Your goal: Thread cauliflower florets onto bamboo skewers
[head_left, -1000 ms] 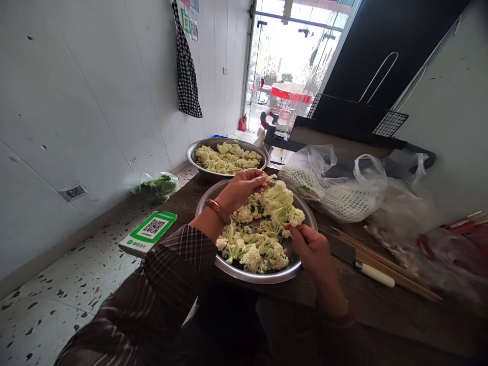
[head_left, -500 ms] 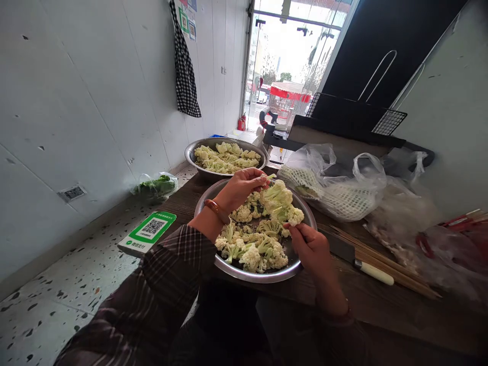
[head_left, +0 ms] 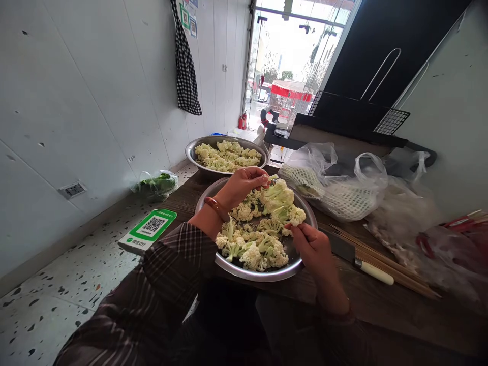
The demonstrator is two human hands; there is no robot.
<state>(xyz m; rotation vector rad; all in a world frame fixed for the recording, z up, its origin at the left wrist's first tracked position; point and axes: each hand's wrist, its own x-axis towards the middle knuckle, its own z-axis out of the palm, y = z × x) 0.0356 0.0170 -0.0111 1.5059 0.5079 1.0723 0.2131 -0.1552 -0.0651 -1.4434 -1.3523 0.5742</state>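
My left hand pinches a small pale-stemmed cauliflower floret above the far part of a round metal basin. Between my two hands hangs a cluster of cauliflower, slanting down to the right. At its lower end the thumb and fingers of my right hand are closed against the cauliflower; whether a stick runs through it is hidden. Loose florets lie in the basin beneath. Right of the basin rest a knife with a pale handle and several thin wooden skewers.
A second metal bowl of cauliflower stands behind the basin. Plastic bags with netted contents lie at the right. A green QR-code sign sits at the table's left edge. Bagged greens lie near the wall.
Both hands keep the same hold and place over the basin. The whole view has shifted very slightly; nothing else visibly differs.
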